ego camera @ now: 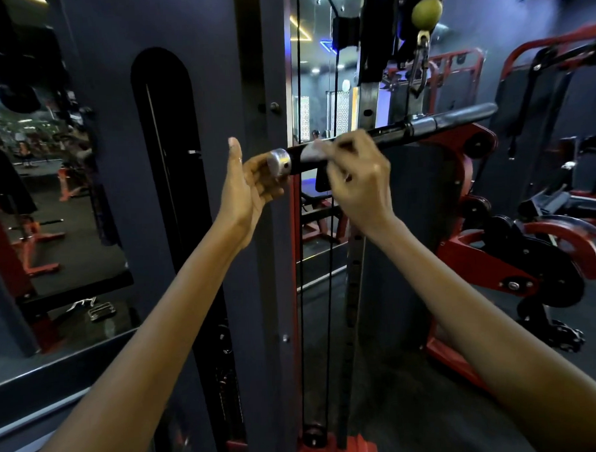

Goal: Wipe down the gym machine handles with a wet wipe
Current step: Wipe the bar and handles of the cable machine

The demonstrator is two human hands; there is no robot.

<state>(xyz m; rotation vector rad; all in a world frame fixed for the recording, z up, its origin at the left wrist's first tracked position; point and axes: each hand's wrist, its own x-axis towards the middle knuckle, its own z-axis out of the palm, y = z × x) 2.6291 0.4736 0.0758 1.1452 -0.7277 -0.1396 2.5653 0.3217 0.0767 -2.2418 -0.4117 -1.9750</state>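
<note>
- Fingers (346,146) of my right hand (357,179): curled over the bar handle (398,131), pinching a wet wipe (312,152) against it; the wipe shows only as a pale blurred patch just left of the fingertips, the rest covered by the hand.
- Left hand (246,183): palm cupped behind the silver end cap (279,163), thumb straight up, fingers mostly hidden by the cap; I cannot tell if they close on it.
- Bar handle: black, tilted up to the right, hanging from a carabiner (421,64); its far grip is soft with blur.
- Cables (301,225): two, running vertically behind the bar.
- Writing: I can read none.
- Red machine (527,261): right background, cut off by the frame edge.
</note>
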